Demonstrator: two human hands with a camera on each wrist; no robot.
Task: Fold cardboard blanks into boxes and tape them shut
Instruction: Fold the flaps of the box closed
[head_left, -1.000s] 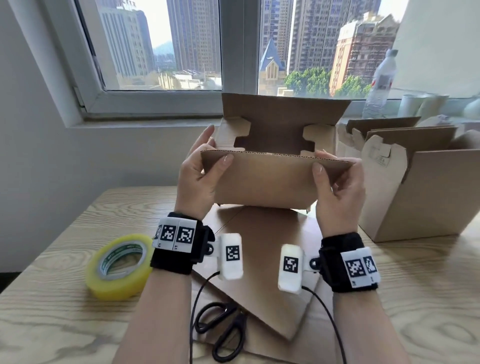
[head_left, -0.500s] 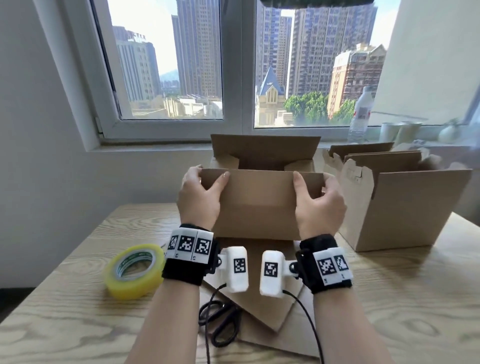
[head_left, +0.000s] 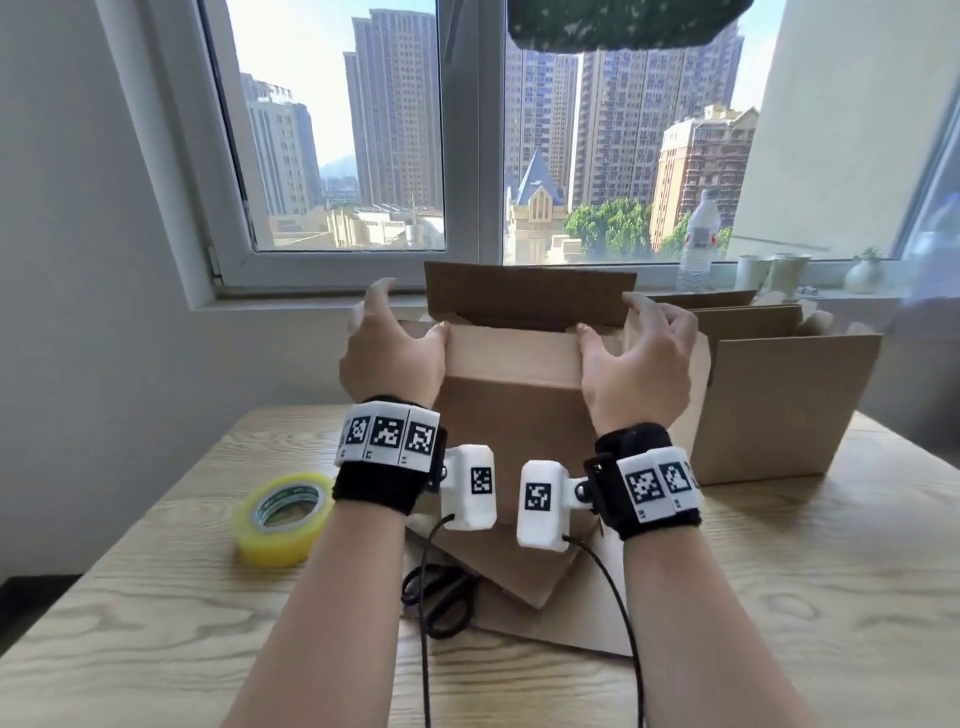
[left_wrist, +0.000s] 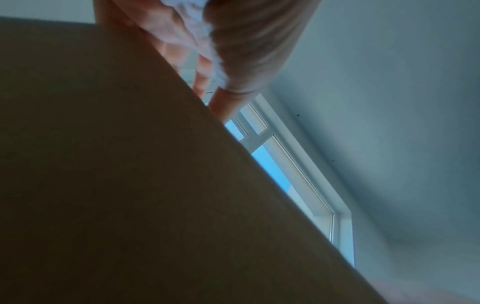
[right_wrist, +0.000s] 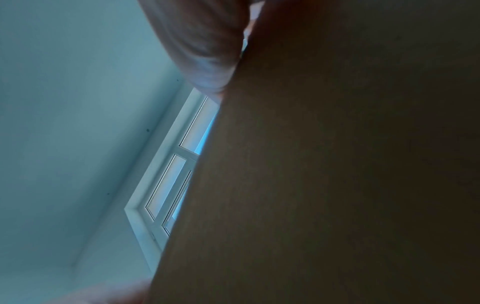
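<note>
A brown cardboard box (head_left: 514, 405) stands on the wooden table (head_left: 130, 623) in front of me. Its near flap (head_left: 514, 348) is folded down over the top and its far flap (head_left: 530, 296) stands upright. My left hand (head_left: 410, 317) is at the top left corner, thumb on the near flap, fingers stretched up beside the box. At the top right corner my right hand (head_left: 623, 332) mirrors it, thumb on the flap and fingers spread. In the left wrist view, straight fingers (left_wrist: 202, 82) lie along the box wall (left_wrist: 130, 185). The box (right_wrist: 337, 164) fills the right wrist view.
A yellow tape roll (head_left: 283, 517) lies left of my left wrist. Black scissors (head_left: 441, 597) and flat cardboard blanks (head_left: 561, 613) lie under my wrists. A second open box (head_left: 779, 405) stands close on the right. A bottle (head_left: 698, 244) and cups (head_left: 774, 270) line the windowsill.
The box has come down from mid-air and farther from me. The near flap has folded over the top. Both hands have shifted from gripping that flap to the top corners.
</note>
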